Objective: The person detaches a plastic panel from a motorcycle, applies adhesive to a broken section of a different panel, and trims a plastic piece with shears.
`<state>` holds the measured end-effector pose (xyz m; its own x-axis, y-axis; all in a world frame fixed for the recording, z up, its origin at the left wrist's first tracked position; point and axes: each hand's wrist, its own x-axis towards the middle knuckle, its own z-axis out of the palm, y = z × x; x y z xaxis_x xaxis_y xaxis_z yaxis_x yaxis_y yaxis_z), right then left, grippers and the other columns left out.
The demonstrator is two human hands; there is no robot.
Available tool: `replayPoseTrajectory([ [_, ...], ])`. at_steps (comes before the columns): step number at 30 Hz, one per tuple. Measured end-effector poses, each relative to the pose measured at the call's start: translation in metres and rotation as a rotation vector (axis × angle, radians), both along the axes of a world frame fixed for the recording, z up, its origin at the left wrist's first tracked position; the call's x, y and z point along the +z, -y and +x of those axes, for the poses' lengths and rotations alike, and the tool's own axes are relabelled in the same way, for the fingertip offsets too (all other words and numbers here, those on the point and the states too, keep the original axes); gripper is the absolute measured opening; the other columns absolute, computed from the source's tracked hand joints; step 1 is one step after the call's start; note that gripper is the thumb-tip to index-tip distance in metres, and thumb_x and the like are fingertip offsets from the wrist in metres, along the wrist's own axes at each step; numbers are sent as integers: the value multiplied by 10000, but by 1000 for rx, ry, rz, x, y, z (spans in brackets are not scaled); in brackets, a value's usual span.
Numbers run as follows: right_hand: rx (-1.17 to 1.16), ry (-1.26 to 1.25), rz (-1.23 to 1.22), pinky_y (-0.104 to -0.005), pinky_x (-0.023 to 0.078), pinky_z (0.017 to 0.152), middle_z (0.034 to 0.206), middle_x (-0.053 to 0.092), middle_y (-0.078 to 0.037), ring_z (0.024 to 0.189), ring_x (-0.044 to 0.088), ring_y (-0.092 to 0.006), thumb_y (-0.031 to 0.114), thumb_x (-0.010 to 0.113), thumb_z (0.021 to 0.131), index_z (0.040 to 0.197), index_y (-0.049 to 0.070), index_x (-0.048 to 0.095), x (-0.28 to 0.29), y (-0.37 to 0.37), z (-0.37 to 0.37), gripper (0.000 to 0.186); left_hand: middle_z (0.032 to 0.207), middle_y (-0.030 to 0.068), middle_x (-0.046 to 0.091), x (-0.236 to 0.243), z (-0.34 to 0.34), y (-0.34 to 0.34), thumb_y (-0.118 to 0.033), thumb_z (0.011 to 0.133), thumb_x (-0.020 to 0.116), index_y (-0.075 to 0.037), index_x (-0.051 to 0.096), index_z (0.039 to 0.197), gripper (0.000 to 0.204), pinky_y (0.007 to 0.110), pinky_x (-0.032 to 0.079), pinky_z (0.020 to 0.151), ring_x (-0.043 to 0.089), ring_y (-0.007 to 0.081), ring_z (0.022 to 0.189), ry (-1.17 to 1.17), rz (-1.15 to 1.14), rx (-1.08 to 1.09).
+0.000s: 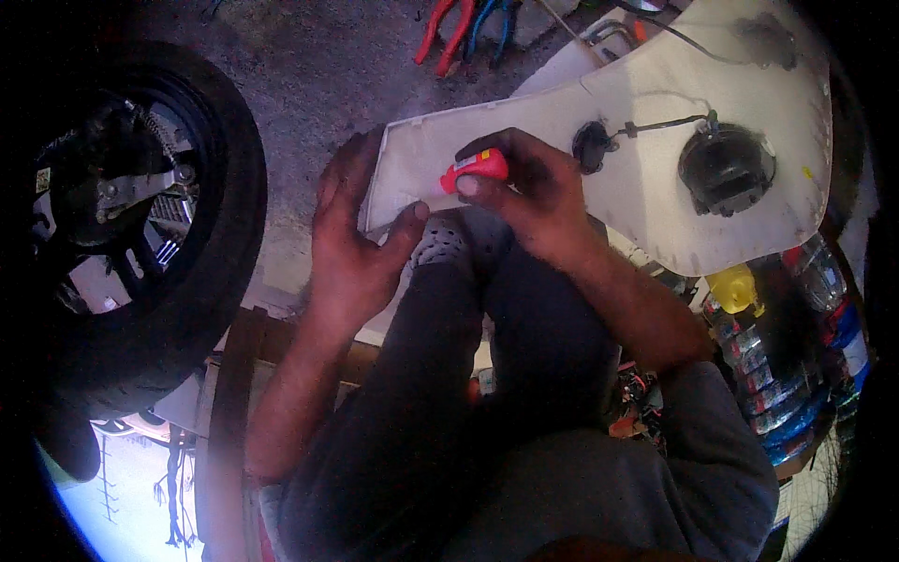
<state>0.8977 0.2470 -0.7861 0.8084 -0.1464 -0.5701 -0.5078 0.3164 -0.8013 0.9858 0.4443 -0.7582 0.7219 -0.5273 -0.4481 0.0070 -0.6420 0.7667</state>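
Observation:
A large cream-white moulded panel (646,201) lies across my front, its narrower end by my hands. My left hand (351,248) grips the left edge of the panel, fingers behind it and thumb on the near side. In my right hand (543,192) is a small red bottle (476,170) with a yellow mark, pinched between thumb and fingers and tilted with its narrow end toward the lower left. It hangs over the panel's face; whether its tip touches the panel I cannot tell. A round black part (726,169) and a smaller black socket (592,147), joined by a wire, sit on the panel's right.
On the left stands a wheel with a black tyre (239,187). Red-handled pliers (445,37) and blue-handled pliers (489,30) lie on the ground ahead. To the right are a yellow container (734,288) and several clear plastic bottles (768,375). Brown wooden framing (234,384) is at lower left.

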Motion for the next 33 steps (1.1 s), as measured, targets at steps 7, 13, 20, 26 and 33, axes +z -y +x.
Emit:
replayPoseTrajectory([
  [7,33,75,-74,-307,549,783,945,708,-117,857,674,-157,124,795,812,1018,-27,651,-7,-3,5,293,1454,252,421,4,-11,-1,-56,800,709,-6,382,1459,738,450,287,1150,380,382,1387,-230,-9,127],
  [13,120,212,-158,-312,548,743,924,703,-135,827,684,-189,144,821,777,1012,-17,660,-13,1,17,327,1503,227,375,-5,-15,-4,-48,807,685,-26,324,1492,774,465,258,1166,309,386,1431,-170,-55,79],
  [20,377,498,-427,-408,528,717,879,669,-151,800,672,-323,246,814,741,989,22,655,-2,15,56,370,1516,197,369,-10,-12,-5,-25,778,690,-31,330,1488,796,503,243,1171,266,401,1446,-38,-84,-8],
  [26,549,485,-355,-430,512,705,858,654,-145,823,659,-340,231,798,734,958,39,648,-10,18,72,331,1516,198,366,-9,-11,-5,-15,768,689,-32,333,1489,804,507,228,1177,254,411,1448,-28,-91,-10],
  [33,462,316,-365,-308,557,787,935,690,-111,859,681,-171,113,819,780,1055,-3,651,-13,18,55,343,1528,207,343,-10,-10,-4,-21,770,686,-32,337,1487,798,500,211,1183,238,401,1457,-23,-86,-28],
])
